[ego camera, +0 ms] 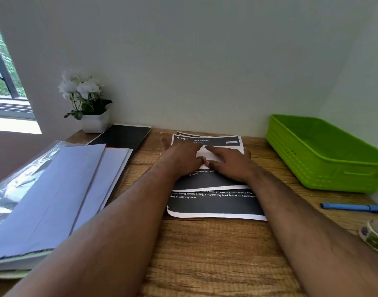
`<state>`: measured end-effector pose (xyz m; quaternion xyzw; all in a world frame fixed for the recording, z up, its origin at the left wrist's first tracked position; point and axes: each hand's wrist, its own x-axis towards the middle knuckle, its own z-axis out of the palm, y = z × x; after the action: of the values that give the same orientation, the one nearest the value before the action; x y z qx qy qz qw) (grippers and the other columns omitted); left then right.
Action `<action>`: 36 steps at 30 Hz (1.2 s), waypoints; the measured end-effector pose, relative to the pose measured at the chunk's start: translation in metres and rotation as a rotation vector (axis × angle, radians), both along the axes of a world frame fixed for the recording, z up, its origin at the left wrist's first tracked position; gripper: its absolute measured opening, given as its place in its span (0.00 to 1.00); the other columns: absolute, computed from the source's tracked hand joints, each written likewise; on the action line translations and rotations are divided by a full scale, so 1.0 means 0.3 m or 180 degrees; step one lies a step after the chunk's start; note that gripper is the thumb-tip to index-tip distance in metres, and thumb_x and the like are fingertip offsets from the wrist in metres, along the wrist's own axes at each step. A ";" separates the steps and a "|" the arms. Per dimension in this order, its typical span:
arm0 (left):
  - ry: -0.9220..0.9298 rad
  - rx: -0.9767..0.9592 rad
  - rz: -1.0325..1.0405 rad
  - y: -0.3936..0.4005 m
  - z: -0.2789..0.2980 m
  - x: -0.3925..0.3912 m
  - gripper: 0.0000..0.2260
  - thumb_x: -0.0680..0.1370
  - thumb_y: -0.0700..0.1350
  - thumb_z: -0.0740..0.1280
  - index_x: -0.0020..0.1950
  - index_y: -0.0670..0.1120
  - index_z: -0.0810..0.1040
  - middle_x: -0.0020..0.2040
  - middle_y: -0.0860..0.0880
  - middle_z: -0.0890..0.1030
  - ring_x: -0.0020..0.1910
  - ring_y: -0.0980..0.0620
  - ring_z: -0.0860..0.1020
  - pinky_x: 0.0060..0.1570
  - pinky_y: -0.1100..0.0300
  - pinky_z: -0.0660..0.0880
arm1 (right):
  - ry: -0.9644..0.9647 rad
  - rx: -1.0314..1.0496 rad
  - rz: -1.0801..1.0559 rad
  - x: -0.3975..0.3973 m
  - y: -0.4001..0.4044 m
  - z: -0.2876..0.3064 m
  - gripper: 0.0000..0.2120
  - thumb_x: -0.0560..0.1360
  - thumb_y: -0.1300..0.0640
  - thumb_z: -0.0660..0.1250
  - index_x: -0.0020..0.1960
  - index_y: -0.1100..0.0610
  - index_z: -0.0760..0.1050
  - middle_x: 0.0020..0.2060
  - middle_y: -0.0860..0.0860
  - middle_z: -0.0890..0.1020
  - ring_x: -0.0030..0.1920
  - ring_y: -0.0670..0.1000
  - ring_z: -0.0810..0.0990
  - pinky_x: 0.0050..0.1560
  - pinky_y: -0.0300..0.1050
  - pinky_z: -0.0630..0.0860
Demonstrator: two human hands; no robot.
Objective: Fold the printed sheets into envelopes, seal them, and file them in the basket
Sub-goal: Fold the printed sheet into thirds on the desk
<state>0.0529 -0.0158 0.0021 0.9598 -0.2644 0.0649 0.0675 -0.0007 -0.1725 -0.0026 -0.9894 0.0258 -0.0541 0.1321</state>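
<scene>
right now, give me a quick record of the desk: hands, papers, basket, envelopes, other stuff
left hand: flat, pressing the top printed sheet
right hand: flat on the same sheet
sheets: stacked mid desk, not yet in envelopes
basket: green, far right, looks empty
envelopes: piled at left
pen: blue, right edge
tape roll: near right corner

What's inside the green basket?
The green basket shows only its bare green floor and walls; no envelopes are visible in it. Its near wall hides the closest strip of floor, so something flat there cannot be ruled out.
</scene>
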 end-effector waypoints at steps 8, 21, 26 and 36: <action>0.0215 -0.0793 0.0108 -0.002 -0.040 0.041 0.30 0.75 0.58 0.66 0.75 0.56 0.62 0.72 0.46 0.69 0.72 0.43 0.66 0.70 0.37 0.58 | -0.0024 0.0528 0.0236 -0.018 -0.008 0.023 0.33 0.74 0.51 0.64 0.73 0.33 0.55 0.75 0.43 0.62 0.75 0.44 0.55 0.73 0.64 0.40; 0.0377 -0.0824 0.0546 0.009 -0.023 0.028 0.20 0.73 0.63 0.67 0.60 0.54 0.74 0.69 0.46 0.70 0.70 0.43 0.65 0.67 0.40 0.56 | -0.0030 0.0408 0.0175 -0.001 -0.010 0.008 0.33 0.74 0.48 0.64 0.75 0.37 0.53 0.76 0.39 0.55 0.77 0.46 0.48 0.73 0.65 0.39; -0.0035 -0.0265 0.0618 0.009 -0.014 0.016 0.31 0.73 0.71 0.58 0.66 0.51 0.73 0.69 0.47 0.71 0.69 0.46 0.66 0.66 0.38 0.55 | -0.0095 0.0416 0.0145 -0.003 -0.009 0.005 0.32 0.75 0.48 0.63 0.75 0.38 0.55 0.76 0.41 0.59 0.76 0.45 0.54 0.74 0.62 0.46; -0.0393 -0.0660 0.0398 0.001 0.005 -0.006 0.27 0.70 0.67 0.68 0.60 0.52 0.69 0.63 0.49 0.76 0.69 0.45 0.68 0.69 0.32 0.42 | -0.0552 0.0388 0.0131 0.011 -0.021 0.006 0.37 0.70 0.42 0.69 0.74 0.38 0.57 0.74 0.39 0.62 0.76 0.44 0.52 0.72 0.65 0.43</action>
<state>0.0511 -0.0156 0.0037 0.9565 -0.1996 0.1550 0.1458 0.0026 -0.1788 -0.0009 -0.9715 -0.0028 -0.1352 0.1949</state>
